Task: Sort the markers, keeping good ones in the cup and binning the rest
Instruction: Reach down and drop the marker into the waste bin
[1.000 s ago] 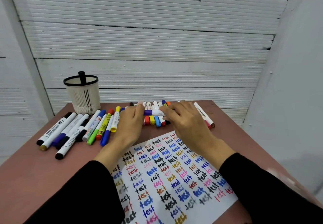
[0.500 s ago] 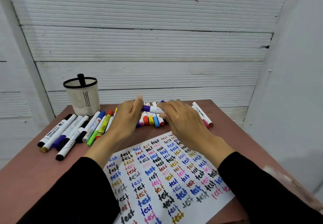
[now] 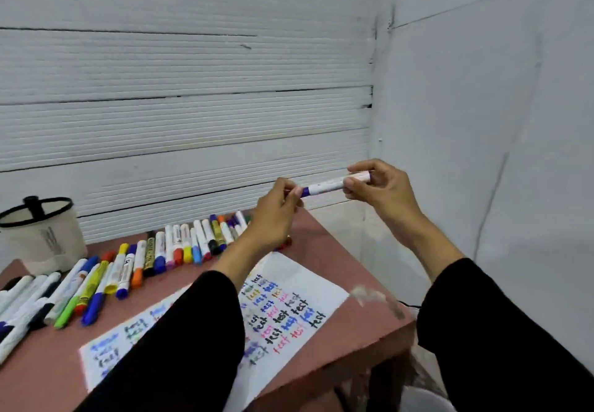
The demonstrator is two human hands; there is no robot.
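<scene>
Marker in hand: a white-barrelled marker (image 3: 328,184) with a purple cap, held level in the air above the far right corner of the desk (image 3: 324,235), clear of everything on it.
Left hand (image 3: 273,215): its grip is pinched on the purple cap end.
Right hand (image 3: 381,188): its grip is wrapped round the barrel's other end, thumb on top.
Step in hand: as I judge it, uncapping this marker so it can be tried on the paper.
Next move: likely a straight pull apart along the barrel, then the tip brought down to a free patch of the test sheet (image 3: 308,286).
Cup (image 3: 41,241): white mesh with a dark rim, at the far left of the desk, one black marker standing in it.
Unsorted markers (image 3: 180,247): a long row lying side by side across the desk, touching one another, between the cup and the left hand.
Bin: not in view, so I cannot tell where rejects go.
Writing: the sheet carries the word "test" many times over in black, blue, red, pink and yellow; print on the marker barrels is too small to read.
</scene>
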